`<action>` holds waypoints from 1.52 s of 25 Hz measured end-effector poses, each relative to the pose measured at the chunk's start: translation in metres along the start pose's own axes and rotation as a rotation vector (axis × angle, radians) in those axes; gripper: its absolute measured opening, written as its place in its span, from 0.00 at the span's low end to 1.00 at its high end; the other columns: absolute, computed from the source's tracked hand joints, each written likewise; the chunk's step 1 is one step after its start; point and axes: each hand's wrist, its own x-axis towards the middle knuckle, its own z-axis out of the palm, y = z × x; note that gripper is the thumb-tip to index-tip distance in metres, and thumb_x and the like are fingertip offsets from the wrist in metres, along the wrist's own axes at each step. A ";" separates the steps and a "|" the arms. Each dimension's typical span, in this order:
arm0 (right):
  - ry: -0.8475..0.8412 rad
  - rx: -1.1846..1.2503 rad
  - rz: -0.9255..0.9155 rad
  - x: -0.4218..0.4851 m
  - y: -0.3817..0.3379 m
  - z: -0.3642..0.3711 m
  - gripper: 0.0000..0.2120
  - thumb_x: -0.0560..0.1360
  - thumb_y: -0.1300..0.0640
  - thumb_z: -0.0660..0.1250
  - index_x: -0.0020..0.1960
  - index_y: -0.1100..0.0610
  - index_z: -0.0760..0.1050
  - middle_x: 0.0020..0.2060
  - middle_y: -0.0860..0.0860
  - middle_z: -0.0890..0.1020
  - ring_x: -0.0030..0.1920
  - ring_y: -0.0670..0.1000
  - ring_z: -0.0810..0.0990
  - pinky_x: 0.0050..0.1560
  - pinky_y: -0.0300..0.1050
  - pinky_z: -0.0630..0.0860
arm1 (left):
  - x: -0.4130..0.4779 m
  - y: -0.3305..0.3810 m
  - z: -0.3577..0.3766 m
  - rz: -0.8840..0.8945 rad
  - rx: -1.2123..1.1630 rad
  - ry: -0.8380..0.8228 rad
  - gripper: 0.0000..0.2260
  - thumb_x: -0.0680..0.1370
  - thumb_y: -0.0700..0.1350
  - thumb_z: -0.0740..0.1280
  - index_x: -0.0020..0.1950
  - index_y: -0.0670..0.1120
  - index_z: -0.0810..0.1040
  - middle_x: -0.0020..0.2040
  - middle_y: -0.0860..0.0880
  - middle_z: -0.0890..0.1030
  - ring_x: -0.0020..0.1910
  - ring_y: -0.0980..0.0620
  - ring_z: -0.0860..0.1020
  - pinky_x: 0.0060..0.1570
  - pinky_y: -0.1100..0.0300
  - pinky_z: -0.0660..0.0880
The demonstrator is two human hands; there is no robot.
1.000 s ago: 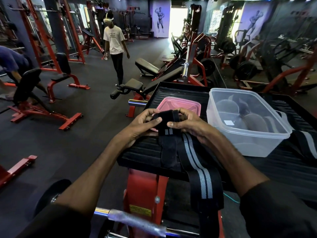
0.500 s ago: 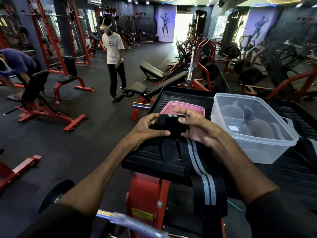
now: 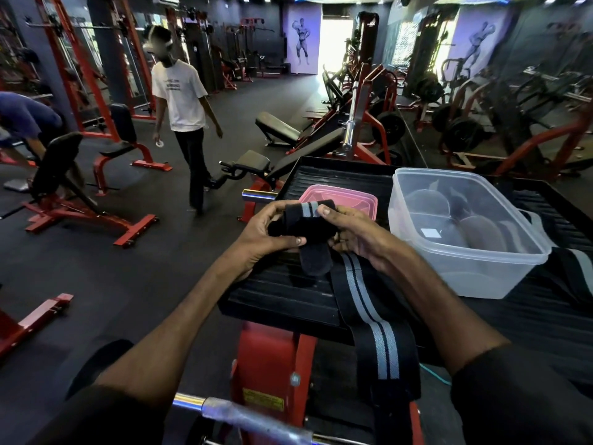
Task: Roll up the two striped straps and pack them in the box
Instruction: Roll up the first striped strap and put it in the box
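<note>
— Head view: what stood on the black platform (image 3: 279, 300)?
— The clear box (image 3: 475, 271), right of both hands.
— The striped strap (image 3: 378, 345)?
— Left hand (image 3: 260, 239) and right hand (image 3: 356, 236) gripped its rolled end between them. The tail trailed over the near edge.

1. A dark floor (image 3: 106, 277) is spread across the whole room.
2. Red-framed benches (image 3: 80, 203) with black pads are set at nine o'clock, and tall red racks (image 3: 77, 65) at ten o'clock.
3. A bright doorway (image 3: 335, 43) is seen at twelve o'clock, with a purple bodybuilder poster (image 3: 301, 40) hung just beside it.
4. A second poster (image 3: 478, 43) is hung at one o'clock, above plate-loaded machines (image 3: 462, 136).
</note>
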 end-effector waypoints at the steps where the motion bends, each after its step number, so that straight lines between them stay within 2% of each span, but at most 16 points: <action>1: 0.016 0.010 -0.014 0.000 0.000 0.000 0.23 0.77 0.40 0.70 0.66 0.53 0.77 0.51 0.57 0.77 0.47 0.53 0.76 0.48 0.45 0.73 | -0.001 0.000 0.000 -0.056 -0.053 -0.049 0.26 0.73 0.36 0.76 0.69 0.49 0.74 0.62 0.46 0.81 0.60 0.49 0.81 0.59 0.48 0.79; 4: 0.080 0.018 -0.055 -0.002 -0.001 -0.001 0.16 0.77 0.46 0.72 0.63 0.48 0.79 0.55 0.52 0.84 0.51 0.53 0.80 0.52 0.48 0.74 | 0.000 0.004 -0.002 -0.283 -0.152 -0.174 0.26 0.78 0.47 0.71 0.74 0.51 0.68 0.67 0.45 0.80 0.62 0.46 0.82 0.59 0.46 0.80; 7: 0.080 0.003 -0.098 -0.002 0.000 -0.003 0.18 0.75 0.55 0.76 0.63 0.51 0.79 0.59 0.52 0.85 0.60 0.56 0.82 0.60 0.53 0.75 | 0.003 0.004 -0.002 -0.366 -0.138 -0.206 0.27 0.77 0.56 0.69 0.74 0.52 0.69 0.66 0.44 0.80 0.63 0.42 0.81 0.63 0.41 0.77; 10: 0.037 0.052 -0.144 -0.003 0.001 -0.002 0.26 0.69 0.73 0.75 0.65 0.59 0.77 0.56 0.55 0.84 0.58 0.52 0.83 0.57 0.47 0.81 | 0.000 0.000 0.000 -0.227 -0.026 -0.091 0.25 0.75 0.52 0.74 0.70 0.48 0.72 0.63 0.45 0.81 0.59 0.43 0.83 0.60 0.42 0.79; 13: -0.037 0.220 -0.117 -0.003 -0.004 -0.001 0.31 0.70 0.79 0.68 0.70 0.61 0.72 0.56 0.54 0.82 0.56 0.50 0.83 0.50 0.45 0.83 | -0.001 -0.001 0.001 0.017 0.117 0.047 0.24 0.71 0.43 0.80 0.65 0.47 0.77 0.59 0.48 0.81 0.60 0.50 0.81 0.61 0.52 0.79; 15: -0.085 0.311 -0.066 -0.004 -0.007 -0.001 0.30 0.73 0.74 0.69 0.72 0.59 0.71 0.58 0.54 0.81 0.56 0.52 0.83 0.48 0.48 0.83 | -0.002 0.000 0.003 0.133 0.274 0.060 0.27 0.68 0.43 0.81 0.64 0.48 0.76 0.58 0.53 0.81 0.59 0.56 0.80 0.59 0.60 0.78; 17: -0.097 0.250 -0.009 -0.004 -0.008 0.000 0.29 0.72 0.67 0.74 0.70 0.56 0.73 0.60 0.56 0.81 0.56 0.54 0.83 0.49 0.49 0.82 | -0.004 0.003 0.005 0.217 0.384 0.037 0.29 0.67 0.43 0.82 0.65 0.48 0.76 0.60 0.56 0.80 0.59 0.59 0.80 0.57 0.65 0.78; 20: -0.073 0.117 0.028 -0.006 -0.007 -0.002 0.28 0.71 0.67 0.76 0.69 0.56 0.73 0.62 0.60 0.82 0.56 0.56 0.84 0.54 0.49 0.84 | -0.006 0.002 0.006 0.305 0.458 0.011 0.31 0.67 0.44 0.82 0.67 0.47 0.76 0.62 0.56 0.79 0.62 0.60 0.79 0.57 0.67 0.76; 23: -0.061 0.014 0.040 -0.010 -0.008 -0.008 0.31 0.66 0.66 0.80 0.67 0.57 0.76 0.62 0.58 0.83 0.62 0.59 0.83 0.65 0.54 0.79 | -0.005 0.001 0.005 0.293 0.432 0.005 0.32 0.65 0.43 0.83 0.68 0.46 0.77 0.62 0.54 0.80 0.63 0.59 0.79 0.59 0.66 0.77; 25: -0.084 -0.042 0.063 -0.011 -0.008 -0.009 0.31 0.64 0.66 0.81 0.65 0.57 0.77 0.60 0.56 0.84 0.62 0.57 0.83 0.65 0.53 0.79 | -0.004 0.002 0.004 0.251 0.370 0.027 0.32 0.65 0.42 0.83 0.67 0.47 0.78 0.62 0.50 0.81 0.62 0.56 0.80 0.58 0.62 0.78; 28: -0.118 -0.018 0.054 -0.014 -0.010 -0.004 0.29 0.64 0.70 0.80 0.63 0.59 0.77 0.61 0.59 0.83 0.63 0.57 0.82 0.67 0.55 0.77 | -0.002 0.004 0.004 0.160 0.206 0.067 0.32 0.62 0.43 0.84 0.63 0.50 0.79 0.61 0.48 0.82 0.58 0.55 0.82 0.55 0.61 0.79; 30: -0.143 -0.106 0.004 -0.019 -0.013 0.003 0.27 0.65 0.73 0.79 0.59 0.55 0.77 0.58 0.57 0.84 0.59 0.50 0.84 0.66 0.47 0.78 | -0.001 0.004 0.003 0.138 0.131 0.096 0.31 0.60 0.47 0.83 0.61 0.53 0.79 0.60 0.46 0.83 0.58 0.53 0.81 0.57 0.55 0.80; 32: -0.149 -0.233 -0.039 -0.023 -0.016 0.012 0.26 0.66 0.76 0.77 0.55 0.52 0.77 0.53 0.51 0.85 0.51 0.39 0.84 0.58 0.35 0.79 | -0.003 0.004 0.001 0.136 0.155 0.097 0.31 0.60 0.50 0.82 0.62 0.55 0.79 0.59 0.47 0.83 0.59 0.52 0.81 0.60 0.52 0.79; 33: -0.144 -0.267 -0.048 -0.023 -0.017 0.014 0.26 0.65 0.75 0.78 0.55 0.52 0.77 0.52 0.50 0.85 0.50 0.38 0.84 0.58 0.35 0.79 | -0.005 0.004 0.000 0.133 0.189 0.089 0.31 0.61 0.51 0.82 0.62 0.55 0.79 0.59 0.49 0.83 0.59 0.53 0.81 0.61 0.52 0.78; 36: -0.077 -0.331 -0.091 -0.020 -0.014 0.019 0.30 0.61 0.66 0.83 0.60 0.56 0.78 0.55 0.54 0.85 0.58 0.50 0.84 0.67 0.53 0.77 | -0.014 0.004 -0.001 0.131 0.114 0.158 0.24 0.68 0.47 0.80 0.63 0.51 0.80 0.60 0.47 0.84 0.59 0.49 0.81 0.60 0.51 0.77; 38: 0.036 -0.312 -0.129 -0.018 -0.013 0.032 0.34 0.60 0.62 0.85 0.62 0.57 0.75 0.57 0.54 0.83 0.60 0.52 0.82 0.66 0.55 0.77 | -0.019 0.009 -0.004 0.121 -0.078 0.322 0.14 0.78 0.44 0.72 0.63 0.47 0.79 0.59 0.46 0.84 0.57 0.50 0.82 0.58 0.54 0.78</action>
